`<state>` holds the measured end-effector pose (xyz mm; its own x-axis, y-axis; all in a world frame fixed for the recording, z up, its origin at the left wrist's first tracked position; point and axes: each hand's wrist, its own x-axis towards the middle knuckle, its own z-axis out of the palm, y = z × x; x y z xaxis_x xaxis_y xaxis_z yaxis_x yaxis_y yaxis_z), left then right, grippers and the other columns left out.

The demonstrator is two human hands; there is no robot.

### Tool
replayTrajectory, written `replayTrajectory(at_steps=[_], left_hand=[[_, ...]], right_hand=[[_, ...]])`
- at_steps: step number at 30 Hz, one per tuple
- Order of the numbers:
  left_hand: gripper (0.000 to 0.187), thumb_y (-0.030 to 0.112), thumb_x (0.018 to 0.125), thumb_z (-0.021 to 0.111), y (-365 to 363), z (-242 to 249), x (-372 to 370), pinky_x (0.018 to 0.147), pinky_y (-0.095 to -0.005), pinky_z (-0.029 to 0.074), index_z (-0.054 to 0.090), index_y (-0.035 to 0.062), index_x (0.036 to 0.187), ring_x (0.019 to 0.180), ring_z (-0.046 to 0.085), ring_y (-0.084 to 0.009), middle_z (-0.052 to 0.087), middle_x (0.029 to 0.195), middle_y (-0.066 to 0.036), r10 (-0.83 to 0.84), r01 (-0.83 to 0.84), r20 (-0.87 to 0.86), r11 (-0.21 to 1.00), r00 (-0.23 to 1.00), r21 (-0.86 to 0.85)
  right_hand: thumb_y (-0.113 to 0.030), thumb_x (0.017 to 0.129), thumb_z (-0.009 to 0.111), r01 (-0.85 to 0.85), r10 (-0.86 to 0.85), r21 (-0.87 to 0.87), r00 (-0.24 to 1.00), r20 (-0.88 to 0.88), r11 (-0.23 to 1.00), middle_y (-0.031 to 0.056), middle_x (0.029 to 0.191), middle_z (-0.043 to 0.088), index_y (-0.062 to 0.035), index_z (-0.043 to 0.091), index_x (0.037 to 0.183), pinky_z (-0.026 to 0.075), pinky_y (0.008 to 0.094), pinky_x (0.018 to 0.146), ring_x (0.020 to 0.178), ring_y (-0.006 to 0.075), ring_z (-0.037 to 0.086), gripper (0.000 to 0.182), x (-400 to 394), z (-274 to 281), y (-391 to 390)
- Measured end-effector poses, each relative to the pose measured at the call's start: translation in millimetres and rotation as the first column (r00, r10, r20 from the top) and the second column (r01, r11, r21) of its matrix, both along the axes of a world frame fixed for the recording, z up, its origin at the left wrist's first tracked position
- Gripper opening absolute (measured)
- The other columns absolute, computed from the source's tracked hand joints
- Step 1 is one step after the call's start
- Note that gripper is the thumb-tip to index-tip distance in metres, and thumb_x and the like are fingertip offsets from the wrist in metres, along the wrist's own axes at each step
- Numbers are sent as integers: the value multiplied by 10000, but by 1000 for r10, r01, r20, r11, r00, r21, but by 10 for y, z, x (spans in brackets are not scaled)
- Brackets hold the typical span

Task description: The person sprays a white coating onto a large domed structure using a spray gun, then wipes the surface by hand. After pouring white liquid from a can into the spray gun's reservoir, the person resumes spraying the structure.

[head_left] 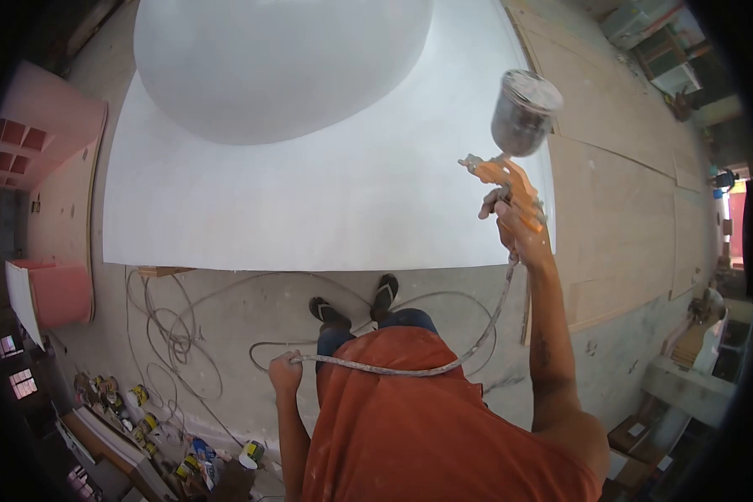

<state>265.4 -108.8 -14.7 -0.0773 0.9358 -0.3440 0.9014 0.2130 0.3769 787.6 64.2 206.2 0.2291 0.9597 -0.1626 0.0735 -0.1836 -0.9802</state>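
My right hand [523, 230] is wrapped round the handle of an orange spray gun [510, 186], held out over the right edge of a large white panel [309, 209]. On top of the gun sits a paint-stained metal cup [523, 117], and the nozzle points left across the panel. A grey air hose [393, 370] runs from the base of the gun across the front of my body. My left hand [285, 371] is closed round this hose near my left hip. A big rounded white form [280, 67] rises from the far part of the panel.
Loops of hose [176, 335] lie on the concrete floor to the left of my feet. Several paint cans [251, 453] and boxes stand at lower left. A pink curved piece [58, 192] stands on the left. Flat brown boards [615, 226] lie to the right.
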Motion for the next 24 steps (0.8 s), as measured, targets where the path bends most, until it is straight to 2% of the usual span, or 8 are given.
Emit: replayTrajectory(at_steps=[3,7,10,14,17,19,22,24], left_hand=[[368,313,938,667,-219,-367,-26,637,-546,473,660,20,715,715,626,-483,637,729,-253,-4,12,125,998,992,-65],[388,334,943,668,-342,-282,276,644,-544,474,646,19,716,729,629,-481,640,744,-253,-54,84,161,979,985,-186],[394,340,942,677,-320,-186,422,658,-539,477,630,14,725,757,638,-471,646,770,-252,-60,124,217,948,974,-294],[335,307,934,693,-50,-103,571,675,-528,486,631,24,765,779,645,-464,660,794,-240,-136,189,197,941,971,-281],[273,266,928,686,86,-221,577,662,-522,488,616,34,803,764,643,-461,664,788,-229,-179,224,200,946,963,-232],[254,247,925,680,153,-284,598,643,-519,484,596,35,814,746,639,-461,661,773,-225,-200,237,212,957,957,-168],[180,198,921,667,267,-439,551,649,-507,498,610,42,853,725,648,-442,660,761,-209,-175,209,212,966,961,-150],[138,199,910,664,334,-562,476,738,-513,520,645,62,908,844,667,-431,689,873,-199,-209,266,256,939,944,-216]], right_hand=[[-181,968,641,137,-131,163,990,-45,977,55,823,668,8,633,1129,310,212,395,447,18,379,248,-152,-257,-438],[-147,959,644,35,-48,129,994,99,991,78,917,690,32,640,1166,490,274,598,669,129,606,274,-30,-404,-1041],[-106,936,660,-136,106,148,975,197,980,95,960,699,40,645,1191,536,341,722,836,192,660,294,27,-554,-1331],[-72,919,680,-159,132,129,972,196,979,121,1000,701,41,640,1221,530,364,815,862,235,669,325,-33,-577,-1445],[-81,926,674,-42,34,168,998,50,985,130,987,701,62,625,1231,529,362,814,864,249,666,340,-210,-637,-1419],[-136,929,685,-27,14,218,998,64,976,144,955,698,80,609,1235,519,344,752,806,236,649,382,-256,-659,-1380],[-350,911,737,215,-216,82,976,-2,973,128,901,646,17,631,1145,410,265,580,646,116,516,448,-424,-691,-1409],[-371,906,745,248,-246,71,968,-44,966,123,893,638,5,624,1147,402,259,574,622,106,494,463,-506,-833,-1500]])
